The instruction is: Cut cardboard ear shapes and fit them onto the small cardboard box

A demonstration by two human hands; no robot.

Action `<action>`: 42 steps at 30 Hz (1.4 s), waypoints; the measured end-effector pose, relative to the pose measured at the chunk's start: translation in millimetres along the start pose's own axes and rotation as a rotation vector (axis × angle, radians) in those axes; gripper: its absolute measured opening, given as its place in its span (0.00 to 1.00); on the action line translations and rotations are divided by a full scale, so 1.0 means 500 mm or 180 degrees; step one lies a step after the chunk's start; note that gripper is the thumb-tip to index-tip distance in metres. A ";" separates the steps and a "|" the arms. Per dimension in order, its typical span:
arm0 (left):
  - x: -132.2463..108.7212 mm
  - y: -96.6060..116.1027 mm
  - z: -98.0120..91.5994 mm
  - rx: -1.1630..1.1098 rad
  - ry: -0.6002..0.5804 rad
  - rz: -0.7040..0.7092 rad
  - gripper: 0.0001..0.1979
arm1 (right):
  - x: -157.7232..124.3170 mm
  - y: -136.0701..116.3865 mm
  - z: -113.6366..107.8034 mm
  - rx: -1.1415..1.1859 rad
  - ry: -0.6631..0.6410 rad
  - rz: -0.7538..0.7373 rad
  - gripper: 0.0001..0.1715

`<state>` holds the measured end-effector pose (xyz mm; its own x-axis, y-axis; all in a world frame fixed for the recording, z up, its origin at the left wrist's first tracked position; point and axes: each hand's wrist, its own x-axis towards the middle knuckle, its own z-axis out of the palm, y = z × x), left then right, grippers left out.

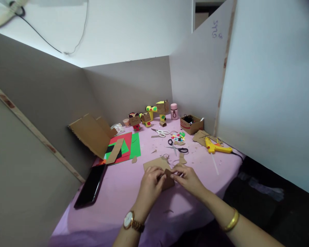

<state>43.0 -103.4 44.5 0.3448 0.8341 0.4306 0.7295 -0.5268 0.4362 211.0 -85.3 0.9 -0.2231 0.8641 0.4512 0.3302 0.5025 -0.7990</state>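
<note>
A small brown cardboard piece (168,173) is pinched between my two hands above the table's near middle. My left hand (153,178), with a watch on its wrist, grips the left side of the piece with thumb and fingers. On the other side, my right hand (185,177) holds its right edge in a pinch, a gold bangle further up that arm. Beneath the hands lies a larger flat cardboard sheet (154,163), partly covered by them. A cardboard offcut (182,158) rests just beyond my right hand.
Black-handled scissors (177,149) and white-handled scissors (161,132) lie farther back. A yellow glue gun (216,146) sits at right, near a cardboard box (192,126). At left are a phone (91,187) and coloured sheets (136,145). Cardboard figures (135,120) stand behind, before grey partitions.
</note>
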 end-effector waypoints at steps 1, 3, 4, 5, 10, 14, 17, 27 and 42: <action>0.000 -0.001 -0.001 -0.0010 0.0001 -0.0003 0.08 | -0.001 0.003 0.001 -0.0003 -0.0006 -0.0006 0.06; 0.000 -0.001 -0.003 -0.0013 0.0008 -0.0011 0.09 | -0.002 0.009 0.004 -0.0012 -0.0035 -0.0028 0.06; 0.000 -0.001 -0.004 -0.0011 0.0008 -0.0010 0.09 | -0.003 0.012 0.005 -0.0021 -0.0051 -0.0039 0.07; -0.001 -0.001 -0.004 -0.0008 0.0010 -0.0008 0.09 | -0.004 0.014 0.007 -0.0033 -0.0060 -0.0051 0.07; -0.015 0.004 0.004 0.0087 0.0109 -0.0048 0.08 | -0.010 0.031 0.021 -0.0081 0.0039 -0.0115 0.09; -0.026 0.011 0.021 0.0263 0.0327 -0.0209 0.07 | -0.016 0.041 0.034 -0.0029 0.0198 -0.0147 0.09; -0.027 0.013 0.029 0.0315 0.0408 -0.0251 0.07 | -0.020 0.034 0.035 0.0026 0.0254 -0.0145 0.09; -0.028 0.010 0.025 0.0273 0.0370 -0.0263 0.08 | -0.004 0.002 0.008 0.0146 0.0126 -0.0049 0.08; -0.019 0.011 0.016 -0.0043 0.0346 -0.0398 0.05 | 0.022 -0.011 -0.009 -0.0057 -0.0308 -0.0168 0.09</action>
<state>48.4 -112.8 36.4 0.1854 0.8710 0.4549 0.7545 -0.4228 0.5019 211.1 -78.4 12.1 -0.3279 0.8299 0.4514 0.3318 0.5485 -0.7675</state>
